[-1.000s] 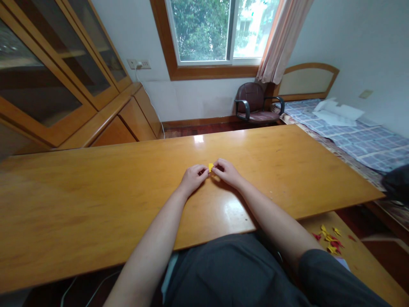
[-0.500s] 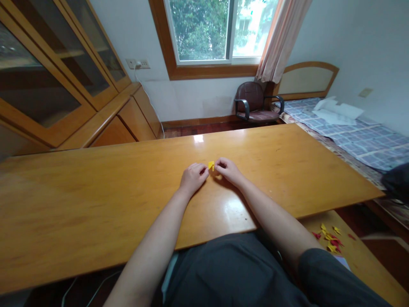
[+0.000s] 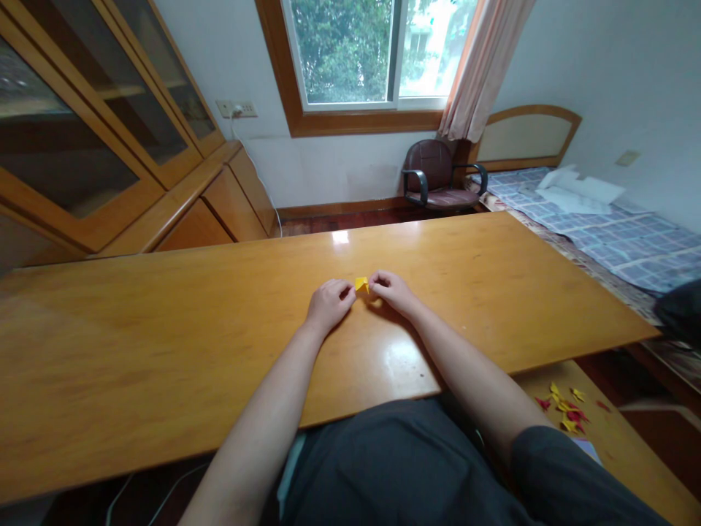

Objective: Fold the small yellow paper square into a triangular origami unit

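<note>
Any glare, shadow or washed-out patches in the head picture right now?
Head view: bright reflections on the glossy yellowish wooden table, at its far edge and near the body; a soft shadow beneath the bare right hand; the white-framed window's right pane partly washed out; the small folded yellow paper too small to show fine creases.

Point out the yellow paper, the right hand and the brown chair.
Yellow paper (image 3: 361, 283), head view: its folded middle.
Right hand (image 3: 391, 288), head view: middle of the hand.
Brown chair (image 3: 431, 168), head view: its backrest.

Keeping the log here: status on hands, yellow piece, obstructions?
Left hand, right hand: pinching yellow folded piece from opposite sides. Red and yellow pieces well apart, lower right. No obstruction visible.
</note>
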The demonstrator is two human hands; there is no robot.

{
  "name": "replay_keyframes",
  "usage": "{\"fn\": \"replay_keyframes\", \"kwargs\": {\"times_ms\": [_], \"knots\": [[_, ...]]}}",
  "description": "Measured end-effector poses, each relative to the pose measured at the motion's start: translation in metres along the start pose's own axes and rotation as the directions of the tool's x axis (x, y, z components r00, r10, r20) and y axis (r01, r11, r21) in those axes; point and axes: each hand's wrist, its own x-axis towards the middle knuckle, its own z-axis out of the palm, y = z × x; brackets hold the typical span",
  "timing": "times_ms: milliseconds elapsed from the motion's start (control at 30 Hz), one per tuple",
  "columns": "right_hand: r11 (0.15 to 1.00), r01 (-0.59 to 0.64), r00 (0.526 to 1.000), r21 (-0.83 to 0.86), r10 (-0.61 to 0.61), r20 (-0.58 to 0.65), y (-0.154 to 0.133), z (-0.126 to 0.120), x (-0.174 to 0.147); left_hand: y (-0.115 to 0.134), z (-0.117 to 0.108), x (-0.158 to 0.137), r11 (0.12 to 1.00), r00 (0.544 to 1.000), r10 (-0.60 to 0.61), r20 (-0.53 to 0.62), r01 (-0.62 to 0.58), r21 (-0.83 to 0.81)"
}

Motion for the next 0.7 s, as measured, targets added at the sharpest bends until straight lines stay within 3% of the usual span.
{"fn": "replay_keyframes", "kwargs": {"times_ms": [300,700], "knots": [[0.994,-0.019,0.999,0.106,0.016,0.031,0.0,-0.003,0.002,0.007,0.002,-0.003,0.972,0.993,0.035,-0.11,-0.06,-0.227],[0.988,-0.044,0.997,0.15,0.033,0.074,-0.003,-0.005,0.0,0.011,0.003,-0.005,0.923,0.994,0.094,-0.051,-0.106,-0.37]]}}
